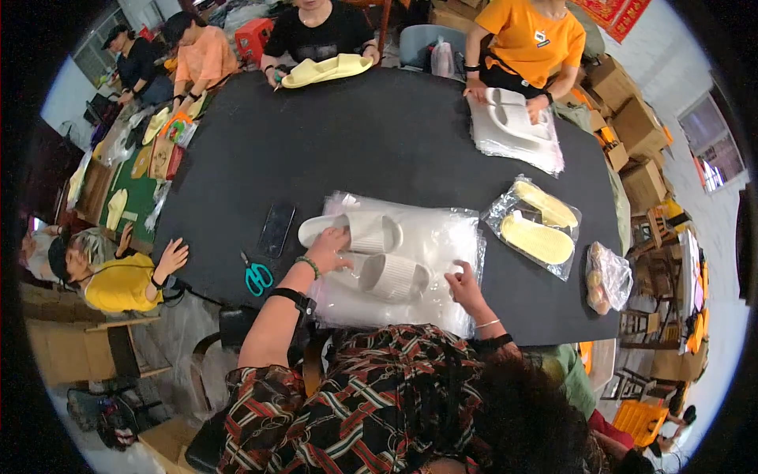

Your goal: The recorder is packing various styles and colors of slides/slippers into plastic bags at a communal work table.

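Note:
A pair of white slippers lies on a stack of clear plastic bags (450,229) in front of me, straps toward the right. My left hand (325,251) is closed over the near edge of the far slipper (371,231), its fingers inside by the heel end and its thumb toward the near slipper (395,278). Over the right part of the bags, my right hand (466,288) is open, fingers apart and slightly bent, holding nothing.
Left of the bags lie a dark phone (276,229) and teal-handled scissors (257,276). To the right are bagged yellow slippers (538,237) and a plastic bag of round items (606,278). Across the black table (379,134), co-workers handle a yellow slipper (328,69) and white slippers (513,118).

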A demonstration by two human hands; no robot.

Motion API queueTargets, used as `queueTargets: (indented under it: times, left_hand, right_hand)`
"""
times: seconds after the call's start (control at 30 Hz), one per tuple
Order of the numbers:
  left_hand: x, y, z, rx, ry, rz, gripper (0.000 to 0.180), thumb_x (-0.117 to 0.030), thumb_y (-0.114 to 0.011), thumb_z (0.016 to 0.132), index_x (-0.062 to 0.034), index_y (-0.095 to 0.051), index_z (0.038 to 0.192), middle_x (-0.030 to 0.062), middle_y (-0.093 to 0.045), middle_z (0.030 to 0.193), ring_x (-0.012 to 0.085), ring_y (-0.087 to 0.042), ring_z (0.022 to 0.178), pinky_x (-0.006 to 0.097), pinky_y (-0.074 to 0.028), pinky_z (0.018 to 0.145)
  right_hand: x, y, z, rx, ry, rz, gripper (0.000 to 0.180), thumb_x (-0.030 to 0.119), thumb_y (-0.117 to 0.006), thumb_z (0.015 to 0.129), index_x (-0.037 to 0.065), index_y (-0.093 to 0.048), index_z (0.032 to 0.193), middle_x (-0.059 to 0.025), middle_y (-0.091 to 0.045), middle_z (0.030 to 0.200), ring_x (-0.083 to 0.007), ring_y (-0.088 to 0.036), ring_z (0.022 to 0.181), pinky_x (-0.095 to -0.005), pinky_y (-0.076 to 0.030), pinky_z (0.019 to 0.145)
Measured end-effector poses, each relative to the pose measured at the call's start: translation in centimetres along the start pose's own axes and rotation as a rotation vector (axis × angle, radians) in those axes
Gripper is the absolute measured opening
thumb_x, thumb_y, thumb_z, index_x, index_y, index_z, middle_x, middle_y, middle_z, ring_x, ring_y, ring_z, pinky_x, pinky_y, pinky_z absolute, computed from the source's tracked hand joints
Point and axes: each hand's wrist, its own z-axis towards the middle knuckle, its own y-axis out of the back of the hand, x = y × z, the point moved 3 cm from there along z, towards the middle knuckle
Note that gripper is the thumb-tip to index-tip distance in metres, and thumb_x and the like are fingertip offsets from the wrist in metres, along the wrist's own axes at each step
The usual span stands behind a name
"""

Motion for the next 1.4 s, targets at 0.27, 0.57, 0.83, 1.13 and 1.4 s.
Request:
queueTargets:
  times: [0.27, 0.57, 0.83, 1.13, 1.4]
  left_hand:
    - [-3.1, -2.5, 2.8, 0.023, 0.19, 0.129, 0.074, -0.052, -0.078, 0.063, -0.0031, -0.063, 0.117, 0.0126, -0.05, 0.125, 0.0326, -0.041, 0.119, 0.046, -0.034, 0.1]
    - [4.3, 1.1, -2.7, -0.303, 0.229, 0.137, 0.053, -0.039, -0.079, 0.066, -0.0034, -0.068, 0.104, 0.0191, -0.065, 0.1, 0.0379, -0.059, 0.093, 0.047, -0.043, 0.086]
    - [2.3, 16.4, -7.5, -0.823, 0.642, 0.157, 0.053, -0.039, -0.079, 0.071, 0.0111, -0.064, 0.081, 0.026, -0.065, 0.082, 0.0395, -0.062, 0.083, 0.047, -0.046, 0.073]
    - [-13.3, 25.1, -6.8, -1.12, 0.368, -0.069, 0.03, -0.019, -0.078, 0.077, 0.0017, -0.07, 0.098, 0.0146, -0.069, 0.094, 0.0238, -0.066, 0.081, 0.034, -0.049, 0.071]
    - [-15.5, 14.2, 1.2, -0.888, 0.174, -0.412, 0.031, -0.025, -0.077, 0.077, 0.0026, -0.07, 0.088, 0.0174, -0.069, 0.089, 0.0307, -0.065, 0.084, 0.038, -0.048, 0.077]
  right_hand:
    - [-2.8, 1.2, -0.5, -0.196, 0.088, -0.399, 0.068, 0.023, -0.072, 0.084, 0.002, -0.031, 0.133, -0.0109, -0.061, 0.066, -0.0216, -0.059, 0.061, -0.0355, -0.047, 0.06]
    - [-1.9, 2.2, -1.2, -0.237, 0.164, -0.387, 0.06, 0.016, -0.07, 0.084, 0.002, -0.034, 0.13, -0.0116, -0.059, 0.067, -0.022, -0.057, 0.061, -0.0352, -0.046, 0.06]
    - [-1.5, 0.7, -0.9, -0.101, 0.101, -0.431, 0.066, 0.02, -0.068, 0.087, -0.001, -0.027, 0.134, -0.0124, -0.06, 0.066, -0.02, -0.058, 0.058, -0.0336, -0.046, 0.056]
    - [-0.3, -0.2, -1.0, -0.017, 0.091, -0.395, 0.069, 0.022, -0.069, 0.086, 0.0, -0.024, 0.135, -0.0153, -0.059, 0.065, -0.0276, -0.058, 0.058, -0.0389, -0.046, 0.057]
    - [0.1, -0.3, -1.4, -0.026, 0.037, -0.292, 0.077, 0.02, -0.071, 0.085, 0.001, -0.019, 0.138, -0.0134, -0.06, 0.065, -0.0231, -0.057, 0.057, -0.0366, -0.047, 0.056]
